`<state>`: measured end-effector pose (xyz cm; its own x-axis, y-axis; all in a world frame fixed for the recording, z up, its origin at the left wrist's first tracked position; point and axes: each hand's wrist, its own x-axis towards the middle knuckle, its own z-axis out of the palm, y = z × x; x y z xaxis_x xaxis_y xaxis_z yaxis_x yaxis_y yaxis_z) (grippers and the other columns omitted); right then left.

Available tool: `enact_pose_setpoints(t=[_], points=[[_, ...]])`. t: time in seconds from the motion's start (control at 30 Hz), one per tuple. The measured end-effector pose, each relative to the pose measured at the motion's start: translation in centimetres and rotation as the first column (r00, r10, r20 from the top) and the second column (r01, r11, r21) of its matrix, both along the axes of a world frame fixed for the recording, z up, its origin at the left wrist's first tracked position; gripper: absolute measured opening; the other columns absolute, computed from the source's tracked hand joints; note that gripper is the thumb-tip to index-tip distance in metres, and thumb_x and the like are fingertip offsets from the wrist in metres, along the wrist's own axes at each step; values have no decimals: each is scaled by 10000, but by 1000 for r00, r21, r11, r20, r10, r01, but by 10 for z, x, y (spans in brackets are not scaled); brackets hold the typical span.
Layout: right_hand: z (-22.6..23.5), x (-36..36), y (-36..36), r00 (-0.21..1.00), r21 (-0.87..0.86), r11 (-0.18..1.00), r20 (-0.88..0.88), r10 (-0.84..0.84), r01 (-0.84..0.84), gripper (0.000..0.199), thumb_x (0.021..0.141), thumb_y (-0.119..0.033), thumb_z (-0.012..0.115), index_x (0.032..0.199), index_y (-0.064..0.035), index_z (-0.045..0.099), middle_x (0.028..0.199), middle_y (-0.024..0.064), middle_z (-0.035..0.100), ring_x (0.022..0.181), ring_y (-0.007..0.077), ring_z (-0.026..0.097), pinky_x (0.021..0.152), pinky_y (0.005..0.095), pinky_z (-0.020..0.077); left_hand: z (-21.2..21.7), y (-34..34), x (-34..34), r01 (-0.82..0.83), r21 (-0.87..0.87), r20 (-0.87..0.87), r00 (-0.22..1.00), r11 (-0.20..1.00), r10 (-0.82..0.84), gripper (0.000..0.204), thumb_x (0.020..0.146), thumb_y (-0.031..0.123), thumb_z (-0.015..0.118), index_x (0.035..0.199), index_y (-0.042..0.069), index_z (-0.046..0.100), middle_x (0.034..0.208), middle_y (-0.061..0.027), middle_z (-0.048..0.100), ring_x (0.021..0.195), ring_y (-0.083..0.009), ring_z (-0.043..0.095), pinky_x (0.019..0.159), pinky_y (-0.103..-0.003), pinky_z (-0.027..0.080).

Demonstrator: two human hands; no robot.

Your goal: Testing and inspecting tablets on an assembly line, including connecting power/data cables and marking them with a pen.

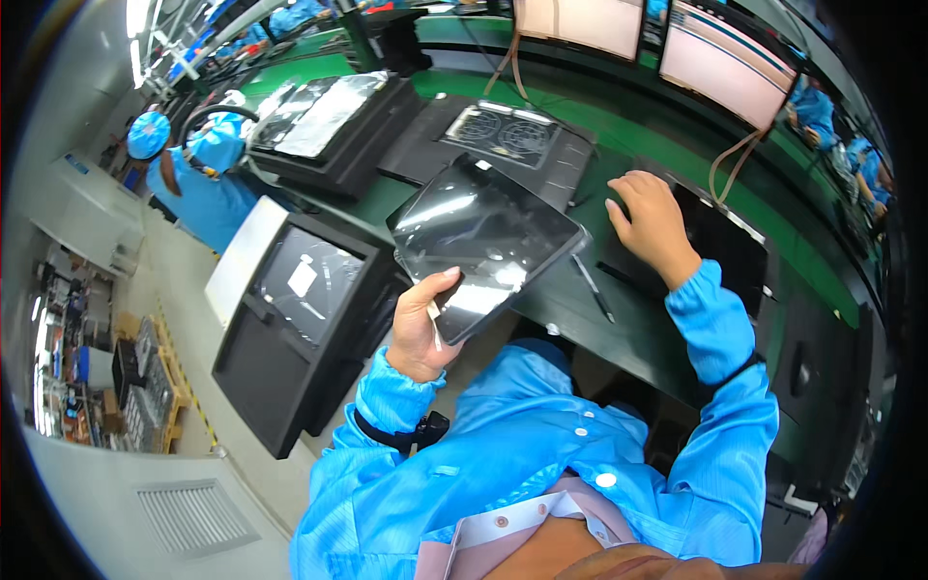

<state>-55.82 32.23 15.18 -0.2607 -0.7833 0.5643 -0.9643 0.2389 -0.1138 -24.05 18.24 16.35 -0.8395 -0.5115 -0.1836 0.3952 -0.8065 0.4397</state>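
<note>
My left hand (421, 327) grips the lower left corner of a glossy black tablet-like screen (483, 242). The screen is tilted over the work table, and lights reflect in its face. A small white tab shows by my left thumb. My right hand (655, 224) is raised near the left end of a dark flat panel (720, 237), its fingers loosely bent and the thumb apart. Nothing shows in that hand, and whether it touches the panel cannot be told. Between the hands a black pen (594, 290) lies on the green table mat (633, 333).
Behind the held screen sits a dark pad with a printed card (501, 135). A black tray (300, 300) with a wrapped panel stands at the left, and a stack of wrapped panels (324, 116) behind it. Two monitors (725, 66) hang at the back. A co-worker (198, 184) is at far left.
</note>
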Motion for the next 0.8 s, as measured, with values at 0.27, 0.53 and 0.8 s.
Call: enact_pose_setpoints(t=[0.27, 0.53, 0.8], points=[[-44, -26, -59, 993, 412, 909, -59, 98, -65, 212, 896, -138, 669, 1096, -70, 690, 1146, 132, 672, 1235, 323, 567, 1155, 544, 339, 13, -40, 33, -181, 52, -55, 982, 982, 183, 166, 941, 55, 595, 1035, -18, 710, 1014, -155, 761, 938, -267, 751, 846, -380, 634], [22, 93, -27, 654, -250, 889, 605, 453, -384, 231, 955, -124, 681, 1159, -19, 655, 1022, 162, 733, 928, 275, 730, 800, 358, 558, -12, -34, 3, -243, -80, -43, 970, 967, 240, 198, 984, 116, 584, 1083, -13, 697, 1093, -148, 743, 989, -256, 734, 896, -373, 600], [32, 131, -31, 601, -252, 915, 693, 399, -316, 241, 954, -144, 690, 1154, -10, 689, 993, 173, 748, 899, 271, 737, 767, 354, 560, -20, -22, -8, -278, -210, 9, 958, 937, 286, 292, 1021, 197, 548, 1207, -4, 647, 1167, -129, 717, 1059, -243, 709, 925, -374, 577]])
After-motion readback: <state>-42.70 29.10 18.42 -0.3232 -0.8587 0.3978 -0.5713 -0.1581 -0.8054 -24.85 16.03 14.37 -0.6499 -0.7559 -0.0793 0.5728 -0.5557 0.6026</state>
